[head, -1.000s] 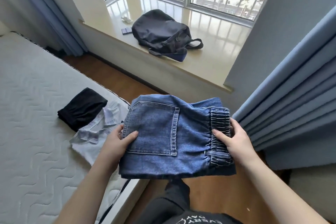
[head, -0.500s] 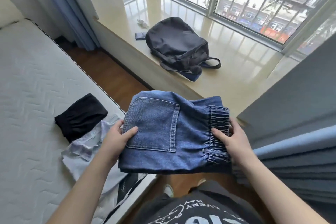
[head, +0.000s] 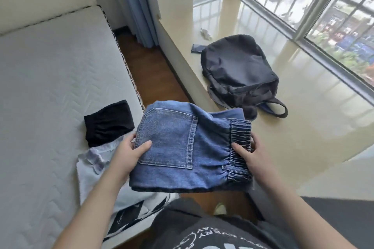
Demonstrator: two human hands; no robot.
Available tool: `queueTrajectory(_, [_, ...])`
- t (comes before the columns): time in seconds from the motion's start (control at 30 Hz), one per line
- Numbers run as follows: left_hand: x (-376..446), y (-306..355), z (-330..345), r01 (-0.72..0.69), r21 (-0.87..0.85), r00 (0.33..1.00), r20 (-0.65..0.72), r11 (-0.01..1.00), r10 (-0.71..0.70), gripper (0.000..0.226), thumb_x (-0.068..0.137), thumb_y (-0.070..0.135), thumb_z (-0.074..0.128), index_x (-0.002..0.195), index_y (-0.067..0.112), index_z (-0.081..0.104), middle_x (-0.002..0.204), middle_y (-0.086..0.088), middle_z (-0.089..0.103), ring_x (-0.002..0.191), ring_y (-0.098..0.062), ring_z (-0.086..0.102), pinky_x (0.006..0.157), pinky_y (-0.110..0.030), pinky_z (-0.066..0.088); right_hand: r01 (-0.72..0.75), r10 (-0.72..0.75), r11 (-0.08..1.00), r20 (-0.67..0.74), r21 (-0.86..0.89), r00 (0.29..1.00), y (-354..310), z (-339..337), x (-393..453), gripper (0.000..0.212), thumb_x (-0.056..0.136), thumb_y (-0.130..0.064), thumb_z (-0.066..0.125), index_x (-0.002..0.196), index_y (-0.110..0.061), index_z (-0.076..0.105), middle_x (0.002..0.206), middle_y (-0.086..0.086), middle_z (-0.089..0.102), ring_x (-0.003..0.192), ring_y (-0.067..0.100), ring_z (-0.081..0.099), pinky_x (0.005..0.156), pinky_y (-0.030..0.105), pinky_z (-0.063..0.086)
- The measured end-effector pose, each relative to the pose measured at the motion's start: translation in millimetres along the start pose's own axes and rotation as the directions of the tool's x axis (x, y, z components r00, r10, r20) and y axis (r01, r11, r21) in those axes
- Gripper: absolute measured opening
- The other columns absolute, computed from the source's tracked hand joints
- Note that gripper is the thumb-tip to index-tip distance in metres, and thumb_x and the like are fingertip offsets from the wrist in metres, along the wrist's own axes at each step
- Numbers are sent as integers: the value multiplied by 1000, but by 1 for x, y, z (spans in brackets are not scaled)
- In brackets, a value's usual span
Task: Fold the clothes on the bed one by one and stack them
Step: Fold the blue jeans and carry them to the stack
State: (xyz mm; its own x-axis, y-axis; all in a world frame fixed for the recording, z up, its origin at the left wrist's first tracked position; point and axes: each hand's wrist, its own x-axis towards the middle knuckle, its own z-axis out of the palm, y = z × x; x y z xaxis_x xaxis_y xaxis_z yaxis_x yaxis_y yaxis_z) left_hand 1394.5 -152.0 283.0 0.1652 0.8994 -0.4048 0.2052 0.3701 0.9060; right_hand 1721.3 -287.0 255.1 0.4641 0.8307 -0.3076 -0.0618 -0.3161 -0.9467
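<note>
1. The left hand (head: 127,154) pinches the pocket end of the folded blue jeans (head: 188,151), thumb on top and fingers beneath; the right hand (head: 253,155) grips the elastic waistband end in the same way.
2. The jeans hang in the air above the strip of wooden floor (head: 149,75) between the bed (head: 50,79) and the window ledge (head: 303,127), off the mattress edge.
3. On the bed near that edge lie a folded black garment (head: 108,122) and, touching it, a white garment (head: 95,170) with a black print.
4. A dark backpack (head: 236,79) slumps on the ledge; its contents cannot be seen. A phone (head: 197,48) lies just beside it.
5. The fingers under the jeans are hidden, and the white garment's near end is covered by the left arm.
</note>
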Motion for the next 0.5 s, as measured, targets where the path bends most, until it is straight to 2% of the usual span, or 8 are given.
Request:
queueTrajectory(0.07, [14, 9, -8, -19, -13, 998, -54, 1000, 18, 30, 88, 10, 71, 115, 17, 62, 102, -2, 75, 92, -19, 73, 79, -33, 57, 34, -33, 999, 67, -8, 997, -13, 9, 32, 46, 82, -15, 77, 121, -30, 58, 108, 2, 73, 98, 20, 70, 86, 41, 55])
queueTrajectory(0.13, [31, 15, -17, -33, -28, 994, -106, 999, 30, 28, 87, 9, 71, 113, 18, 63, 103, -4, 75, 94, -20, 72, 81, -35, 56, 54, -50, 998, 110, -36, 993, -23, 21, 60, 46, 82, -19, 78, 122, -31, 57, 108, -2, 72, 100, 18, 70, 89, 43, 54])
queueTrajectory(0.3, [74, 17, -38, -46, -73, 979, -203, 996, 30, 25, 87, 7, 71, 107, 21, 65, 100, -4, 75, 94, -22, 71, 83, -39, 56, 113, -85, 982, 184, -149, 979, -50, 60, 123, 48, 75, -39, 79, 118, -41, 57, 102, -17, 72, 93, 0, 68, 79, 27, 52])
queueTrajectory(0.4, [100, 15, -53, -33, -90, 973, -232, 995, 12, 25, 87, 10, 72, 108, 22, 65, 102, -6, 75, 97, -27, 71, 87, -45, 56, 125, -83, 977, 233, -172, 969, -63, 86, 160, 48, 78, -34, 79, 120, -37, 56, 102, -16, 72, 93, 1, 68, 79, 26, 53])
queueTrajectory(0.5, [121, 20, -69, -13, -98, 962, -273, 995, -14, 29, 82, 20, 78, 107, 26, 65, 102, -3, 75, 96, -24, 72, 87, -46, 56, 138, -81, 971, 276, -195, 958, -79, 115, 191, 45, 79, -31, 79, 118, -37, 57, 99, -17, 72, 89, 1, 69, 73, 22, 55])
